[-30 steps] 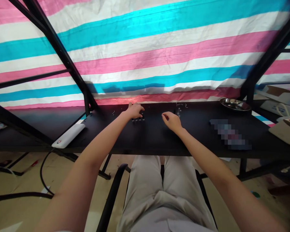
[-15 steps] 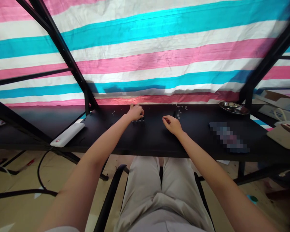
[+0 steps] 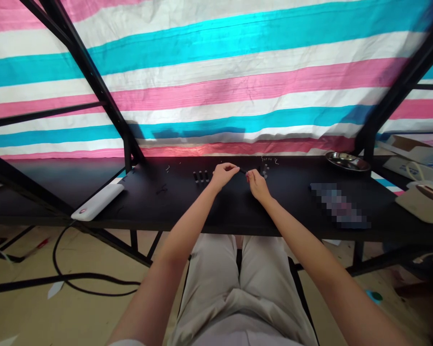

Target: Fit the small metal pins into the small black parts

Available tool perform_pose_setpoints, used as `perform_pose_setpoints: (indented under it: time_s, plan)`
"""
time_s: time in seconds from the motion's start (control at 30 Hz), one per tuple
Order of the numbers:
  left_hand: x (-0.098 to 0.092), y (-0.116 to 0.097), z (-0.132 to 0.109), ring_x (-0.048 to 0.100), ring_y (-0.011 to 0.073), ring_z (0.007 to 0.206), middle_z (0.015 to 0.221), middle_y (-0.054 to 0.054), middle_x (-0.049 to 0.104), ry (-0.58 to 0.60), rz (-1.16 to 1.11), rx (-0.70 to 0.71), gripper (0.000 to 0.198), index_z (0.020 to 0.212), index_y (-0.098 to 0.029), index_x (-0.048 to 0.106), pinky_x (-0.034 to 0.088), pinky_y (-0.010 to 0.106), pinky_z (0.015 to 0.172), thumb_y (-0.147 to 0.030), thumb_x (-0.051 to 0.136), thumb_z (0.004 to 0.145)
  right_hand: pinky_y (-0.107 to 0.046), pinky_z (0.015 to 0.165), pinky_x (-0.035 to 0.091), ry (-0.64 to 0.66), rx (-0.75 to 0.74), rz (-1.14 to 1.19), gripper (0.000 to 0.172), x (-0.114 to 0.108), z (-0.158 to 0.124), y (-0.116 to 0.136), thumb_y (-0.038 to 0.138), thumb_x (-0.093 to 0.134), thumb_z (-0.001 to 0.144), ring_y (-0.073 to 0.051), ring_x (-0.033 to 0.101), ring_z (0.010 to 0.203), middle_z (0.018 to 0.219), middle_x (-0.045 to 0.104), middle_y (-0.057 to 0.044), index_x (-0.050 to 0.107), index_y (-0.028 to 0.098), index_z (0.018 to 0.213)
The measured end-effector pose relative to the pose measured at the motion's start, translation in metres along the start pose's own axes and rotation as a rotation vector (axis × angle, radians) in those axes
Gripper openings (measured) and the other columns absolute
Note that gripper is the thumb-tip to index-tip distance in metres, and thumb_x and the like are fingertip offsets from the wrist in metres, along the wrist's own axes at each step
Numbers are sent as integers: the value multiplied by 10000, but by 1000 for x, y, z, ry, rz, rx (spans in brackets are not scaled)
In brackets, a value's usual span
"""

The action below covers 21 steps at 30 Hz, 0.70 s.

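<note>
Near the middle of the black table [image 3: 180,206], my left hand [image 3: 224,174] pinches one end of a small dark stick-like piece [image 3: 243,170]. My right hand [image 3: 257,183] is closed at the piece's other end, the two hands a short gap apart. Left of my left hand, several short black cylinders with clear ends [image 3: 201,177] stand in a row. Just beyond my right hand lie several small clear pieces [image 3: 266,169], with thin white bits [image 3: 269,159] behind them.
A white oblong device [image 3: 99,202] lies at the left. On the right are a round metal dish [image 3: 348,162], a blurred flat item [image 3: 341,206], a beige object [image 3: 424,202] and an open box [image 3: 411,149]. Black metal bars [image 3: 108,105] rise behind; striped sheeting hangs there.
My left hand has moved right, from the row of cylinders to beside my right hand, and a dark piece now spans them. The row is more visible.
</note>
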<state>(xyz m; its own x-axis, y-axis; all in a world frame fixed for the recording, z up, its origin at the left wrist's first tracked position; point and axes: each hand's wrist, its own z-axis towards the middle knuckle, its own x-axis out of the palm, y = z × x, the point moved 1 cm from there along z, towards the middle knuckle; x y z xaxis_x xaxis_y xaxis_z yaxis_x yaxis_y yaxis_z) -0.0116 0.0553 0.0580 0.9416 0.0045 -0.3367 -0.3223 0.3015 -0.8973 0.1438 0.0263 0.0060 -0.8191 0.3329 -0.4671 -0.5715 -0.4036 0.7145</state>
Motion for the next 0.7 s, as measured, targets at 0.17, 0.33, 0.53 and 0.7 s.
perform_pose_setpoints:
  time_s: [0.17, 0.33, 0.53, 0.7]
  plan:
    - [18, 27, -9, 572, 141, 722, 717, 30, 662, -43, -406, -69, 185, 715, -150, 694, 428, 290, 763, -315, 698, 633, -247, 645, 388, -20, 28, -4, 389, 0, 0, 2, 507, 244, 916, -136, 498, 599, 643, 526, 5, 446, 226, 739]
    - [22, 37, -13, 556, 120, 706, 745, 32, 667, -52, -561, -117, 229, 741, -151, 702, 421, 294, 796, -329, 744, 603, -249, 641, 386, 2, 24, -41, 320, 1, -1, 4, 471, 307, 896, -140, 494, 600, 649, 519, 4, 449, 223, 753]
    - [22, 35, -18, 559, 134, 730, 738, 42, 666, -39, -584, -109, 238, 699, -150, 701, 410, 297, 802, -349, 760, 583, -244, 627, 380, -5, -21, -45, 306, 3, -1, 1, 463, 328, 894, -136, 492, 598, 661, 528, 3, 475, 216, 789]
    - [21, 31, -20, 577, 156, 772, 760, 59, 676, -131, -575, -195, 229, 733, -148, 702, 411, 298, 779, -332, 742, 604, -242, 600, 370, -28, -77, -49, 299, 4, -3, 2, 469, 360, 890, -131, 486, 580, 662, 530, 4, 492, 212, 816]
